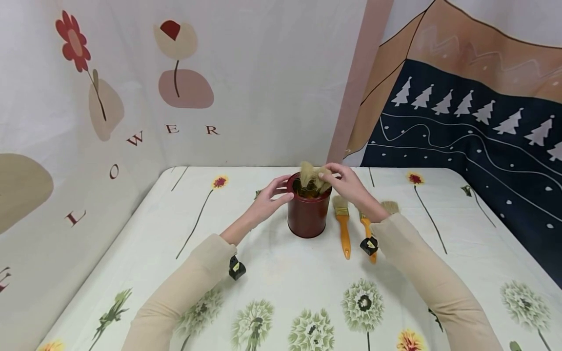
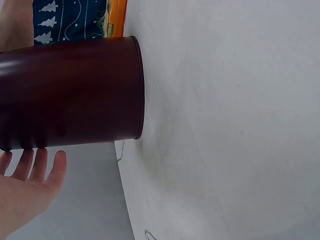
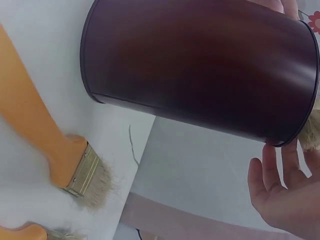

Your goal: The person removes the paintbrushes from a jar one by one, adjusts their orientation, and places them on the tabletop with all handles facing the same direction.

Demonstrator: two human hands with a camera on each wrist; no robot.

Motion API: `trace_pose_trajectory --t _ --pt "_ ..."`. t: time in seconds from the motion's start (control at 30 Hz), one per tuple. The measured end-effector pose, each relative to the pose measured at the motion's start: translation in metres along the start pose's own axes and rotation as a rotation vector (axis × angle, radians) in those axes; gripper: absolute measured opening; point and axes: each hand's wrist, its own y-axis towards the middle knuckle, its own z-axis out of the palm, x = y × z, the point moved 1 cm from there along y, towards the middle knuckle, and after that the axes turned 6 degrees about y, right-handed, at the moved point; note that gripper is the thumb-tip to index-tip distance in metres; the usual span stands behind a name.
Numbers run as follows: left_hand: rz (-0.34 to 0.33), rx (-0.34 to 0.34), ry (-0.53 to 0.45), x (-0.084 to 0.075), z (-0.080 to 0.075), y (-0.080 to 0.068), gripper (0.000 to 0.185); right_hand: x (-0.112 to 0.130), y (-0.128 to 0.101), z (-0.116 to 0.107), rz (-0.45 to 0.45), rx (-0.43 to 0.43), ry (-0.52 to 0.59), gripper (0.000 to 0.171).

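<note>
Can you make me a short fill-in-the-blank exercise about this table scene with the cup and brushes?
1. The brushes standing in the dark red cup have their ____ pointing up.
2. The left hand rests against the cup's ____ side.
3. The brushes lying on the tablecloth by the cup have ____ handles.
4. The right hand touches the bristles at the cup's ____.

Missing words: bristles; left; orange; rim

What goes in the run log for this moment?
left hand: touches can | right hand: at brushes in can | two brushes on table
</note>
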Motion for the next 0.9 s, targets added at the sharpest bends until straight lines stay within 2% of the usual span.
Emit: trace_pose_trajectory --t 0.13,0.27,0.5,0.57,0.73,0.9 --pt "-0.024 0.003 0.012 -0.005 0.000 -0.001 0.053 0.002 0.000 0.001 0.000 0.007 0.017 0.024" --pt "-0.027 0.001 0.012 -0.005 0.001 -0.001 0.053 0.008 -0.001 0.004 0.009 0.021 0.010 0.027" --pt "-0.031 0.005 -0.014 -0.002 0.000 0.000 0.054 0.017 -0.001 0.010 0.001 0.025 -0.217 0.028" --pt "-0.034 0.007 -0.018 -0.002 0.000 -0.001 0.054 0.017 -0.001 0.011 -0.009 0.032 -0.244 0.028" --pt "-0.026 0.003 -0.010 -0.001 0.000 0.000 0.053 0.015 -0.002 0.011 -0.035 0.072 -0.188 0.022" --pt "-0.035 0.004 0.009 -0.001 0.000 0.000 0.053 0.010 -0.004 0.009 -0.053 0.117 -0.093 0.029"
